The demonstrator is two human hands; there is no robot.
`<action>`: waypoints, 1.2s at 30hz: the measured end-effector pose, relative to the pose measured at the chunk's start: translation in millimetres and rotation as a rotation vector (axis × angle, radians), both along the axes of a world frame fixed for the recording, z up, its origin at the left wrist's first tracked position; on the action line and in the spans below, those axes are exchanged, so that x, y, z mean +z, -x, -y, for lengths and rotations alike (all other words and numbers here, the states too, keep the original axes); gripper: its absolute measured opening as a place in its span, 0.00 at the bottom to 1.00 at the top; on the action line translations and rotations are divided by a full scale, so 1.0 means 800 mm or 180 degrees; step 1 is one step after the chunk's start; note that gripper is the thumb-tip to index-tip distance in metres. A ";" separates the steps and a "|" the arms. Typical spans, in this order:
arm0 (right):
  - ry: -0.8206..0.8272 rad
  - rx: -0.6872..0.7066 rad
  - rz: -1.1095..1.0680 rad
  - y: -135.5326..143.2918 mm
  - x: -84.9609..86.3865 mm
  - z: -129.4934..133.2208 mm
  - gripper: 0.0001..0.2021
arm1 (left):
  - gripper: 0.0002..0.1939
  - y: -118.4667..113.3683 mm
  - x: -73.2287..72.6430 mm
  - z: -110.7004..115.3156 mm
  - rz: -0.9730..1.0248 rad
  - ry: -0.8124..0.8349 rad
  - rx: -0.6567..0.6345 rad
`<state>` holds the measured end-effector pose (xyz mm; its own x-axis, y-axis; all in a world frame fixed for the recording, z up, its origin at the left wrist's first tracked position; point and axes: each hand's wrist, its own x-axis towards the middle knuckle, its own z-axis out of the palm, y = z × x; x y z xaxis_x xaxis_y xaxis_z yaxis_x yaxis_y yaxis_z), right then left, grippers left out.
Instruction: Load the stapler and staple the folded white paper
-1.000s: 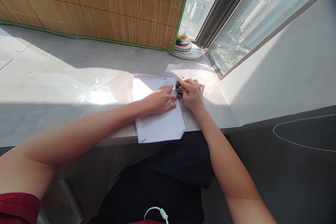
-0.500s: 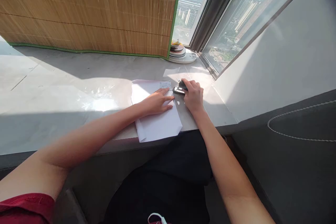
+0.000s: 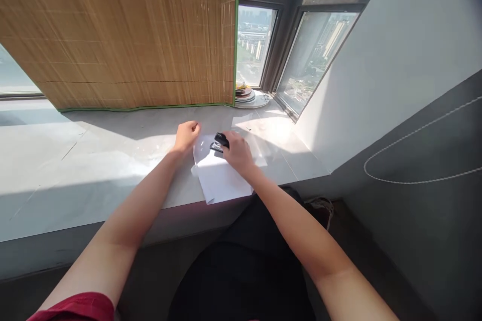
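A black stapler (image 3: pixel 219 142) is in my right hand (image 3: pixel 238 154), whose fingers wrap round its rear end. Its jaw points left, over the upper part of a white sheet of paper (image 3: pixel 226 180). The paper lies on the pale window sill with its lower edge at the sill's front. Just left of the paper's top corner is my left hand (image 3: pixel 186 138), with fingers curled closed. Whether anything is pinched in it I cannot make out.
A bamboo blind (image 3: pixel 150 35) with green edging hangs behind the sill (image 3: pixel 94 160). Stacked plates (image 3: pixel 248 98) stand in the window corner. A clear film and small scraps lie right of the paper. A beaded cord (image 3: pixel 376 178) hangs at the right wall.
My left hand has lifted off the paper, moved to its upper left and closed. My right hand has carried the stapler leftward over the paper. The view has tilted up.
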<state>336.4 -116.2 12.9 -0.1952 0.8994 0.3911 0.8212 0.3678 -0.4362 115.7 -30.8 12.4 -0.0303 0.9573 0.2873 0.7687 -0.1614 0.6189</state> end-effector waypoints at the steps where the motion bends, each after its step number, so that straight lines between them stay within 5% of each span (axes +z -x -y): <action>1: 0.0087 0.0109 0.0081 0.020 0.000 0.006 0.17 | 0.18 0.012 -0.003 -0.003 -0.0025 -0.0051 0.0104; 5: 0.0048 0.0267 0.0245 0.064 -0.010 0.019 0.12 | 0.19 0.034 -0.015 -0.005 0.0042 0.0006 0.0186; 8: -0.0053 0.0316 0.0083 0.054 -0.010 0.010 0.12 | 0.18 0.029 -0.019 -0.004 0.0049 -0.0011 0.0129; 13: 0.0238 -0.0614 0.0123 -0.048 0.001 -0.029 0.32 | 0.19 0.033 -0.018 -0.010 -0.0132 -0.0081 0.0234; 16: 0.0709 -0.1418 0.0684 -0.117 -0.009 -0.047 0.23 | 0.18 0.070 -0.015 -0.017 -0.0776 0.0188 0.0227; 20: 0.0898 -0.1614 0.1051 -0.148 -0.036 -0.056 0.20 | 0.14 0.135 -0.021 -0.007 -0.1526 0.0453 0.0479; 24: 0.0854 -0.1540 0.1118 -0.138 -0.043 -0.054 0.20 | 0.18 0.162 -0.034 0.011 -0.1941 0.0287 0.0756; 31: 0.0772 -0.1212 0.0679 -0.106 -0.025 -0.037 0.26 | 0.19 0.155 -0.030 0.006 -0.1887 0.0499 0.0779; 34: 0.0334 -0.0615 0.0123 -0.058 -0.015 -0.023 0.30 | 0.20 0.155 -0.027 0.007 -0.1893 0.0517 0.0757; 36: 0.0078 0.0162 -0.0260 -0.018 -0.012 -0.013 0.22 | 0.20 0.155 -0.025 0.009 -0.1914 0.0511 0.0734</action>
